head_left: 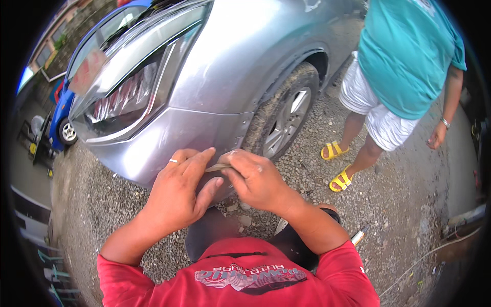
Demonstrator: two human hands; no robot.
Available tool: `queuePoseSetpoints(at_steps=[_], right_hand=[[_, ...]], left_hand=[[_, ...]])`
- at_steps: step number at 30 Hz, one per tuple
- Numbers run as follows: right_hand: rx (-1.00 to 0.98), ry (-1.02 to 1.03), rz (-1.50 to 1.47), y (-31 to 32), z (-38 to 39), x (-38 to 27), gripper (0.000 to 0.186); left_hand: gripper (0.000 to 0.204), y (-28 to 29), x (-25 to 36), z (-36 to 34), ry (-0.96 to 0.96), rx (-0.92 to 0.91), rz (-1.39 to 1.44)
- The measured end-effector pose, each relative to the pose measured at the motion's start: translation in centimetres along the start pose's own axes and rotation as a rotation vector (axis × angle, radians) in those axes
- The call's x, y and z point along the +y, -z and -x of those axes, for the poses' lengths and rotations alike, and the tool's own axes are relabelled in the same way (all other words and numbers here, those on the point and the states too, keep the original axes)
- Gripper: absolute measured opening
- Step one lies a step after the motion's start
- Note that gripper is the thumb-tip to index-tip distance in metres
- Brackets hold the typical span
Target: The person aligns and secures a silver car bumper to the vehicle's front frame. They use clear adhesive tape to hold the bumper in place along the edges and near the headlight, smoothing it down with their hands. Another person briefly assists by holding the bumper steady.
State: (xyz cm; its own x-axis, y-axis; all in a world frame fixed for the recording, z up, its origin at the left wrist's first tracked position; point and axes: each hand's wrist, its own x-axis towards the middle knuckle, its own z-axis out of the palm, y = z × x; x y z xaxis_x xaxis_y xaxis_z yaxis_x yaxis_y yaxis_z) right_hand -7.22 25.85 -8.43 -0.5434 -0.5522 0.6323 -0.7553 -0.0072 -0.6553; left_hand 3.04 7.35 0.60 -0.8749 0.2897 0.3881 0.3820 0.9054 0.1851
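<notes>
Low in front of a silver car's bumper, my two hands are close together. My right hand is closed, pinching a thin tan strip between thumb and bent fingers; its exact kind is too small to tell. The strip's other end meets the fingers of my left hand, which wears a ring. That hand is stretched out, its thumb spread apart from the fingers. Whether the fingertips touch the bumper behind cannot be made out.
A headlight is on the left and a dusty front wheel on the right. Another person in a teal shirt and yellow sandals stands on the gravel. A white cylinder lies near my right elbow. A blue car stands behind.
</notes>
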Motion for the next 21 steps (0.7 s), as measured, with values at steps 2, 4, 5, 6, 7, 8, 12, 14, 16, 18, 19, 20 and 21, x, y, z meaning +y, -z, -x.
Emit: queuePoseSetpoints(at_steps=[2,4,5,6,7,8,12,14,16,18,19,20,21], right_hand=[[0.04,-0.056,0.019,-0.3,1.4,-0.2,0.018],[0.034,-0.182,0.034,-1.0,3.5,0.2,0.021],[0.044,-0.231,0.049,-1.7,4.9,1.4,0.023],[0.052,-0.285,0.061,-2.2,6.1,2.3,0.025],[-0.036,-0.323,0.083,-2.5,7.2,3.2,0.027],[-0.124,-0.373,0.093,-2.7,8.3,3.7,0.03],[-0.159,-0.548,0.133,-5.0,13.5,4.8,0.035],[-0.241,-0.633,0.191,-5.5,15.5,5.8,0.036],[-0.244,-0.708,0.245,-5.8,16.9,6.6,0.038],[-0.271,-0.793,0.263,-5.3,17.1,6.7,0.037],[-0.288,-0.83,0.268,-5.1,17.2,6.8,0.037],[-0.293,-0.851,0.263,-5.2,17.3,7.0,0.035],[-0.301,-0.87,0.258,-5.2,17.4,7.2,0.034]], left_hand=[[0.039,-1.3,-0.1,0.4,0.084,-0.115,0.077],[0.026,-3.8,-1.1,0.8,0.041,-0.152,0.087],[0.02,-5.4,-1.3,0.6,0.014,-0.17,0.098],[0.017,-6.9,-1.2,0.6,0.046,-0.185,0.139],[0.014,-8.3,-1.0,0.6,0.078,-0.203,0.179],[0.012,-9.7,-0.8,0.9,0.113,-0.234,0.22],[0.02,-15.5,-0.7,3.9,0.154,-0.344,0.297],[0.02,-18.4,-1.0,4.9,0.194,-0.474,0.263],[0.025,-20.9,-0.7,5.3,0.253,-0.484,0.304],[0.028,-23.0,-0.8,5.8,0.324,-0.477,0.381],[0.03,-23.8,-0.9,6.2,0.367,-0.472,0.415],[0.032,-24.5,-1.1,6.5,0.392,-0.465,0.44],[0.034,-25.1,-1.2,6.9,0.419,-0.458,0.464]])
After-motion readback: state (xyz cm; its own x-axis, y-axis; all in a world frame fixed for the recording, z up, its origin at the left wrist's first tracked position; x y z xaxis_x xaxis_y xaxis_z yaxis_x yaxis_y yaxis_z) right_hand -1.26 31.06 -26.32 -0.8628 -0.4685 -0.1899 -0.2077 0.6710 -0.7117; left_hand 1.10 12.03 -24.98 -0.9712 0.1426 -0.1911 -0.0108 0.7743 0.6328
